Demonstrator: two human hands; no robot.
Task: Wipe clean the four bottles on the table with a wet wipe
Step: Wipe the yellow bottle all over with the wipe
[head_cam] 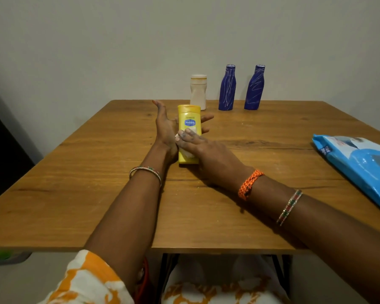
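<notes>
A yellow lotion bottle (189,119) stands tilted at mid-table, cap end away from me. My left hand (165,126) cradles it from behind, thumb stretched out away from it and fingertips showing past its right edge. My right hand (203,150) lies across the bottle's front, its fairly straight fingers pressing a white wet wipe (190,131) against the label. At the far edge stand a white bottle (198,92) and two dark blue bottles (227,88) (255,88) marked with pale scribbles.
The wooden table (97,172) stands against a plain wall. A blue pack of wet wipes (358,167) lies at the right edge. My lap and the table's dark legs show below the near edge.
</notes>
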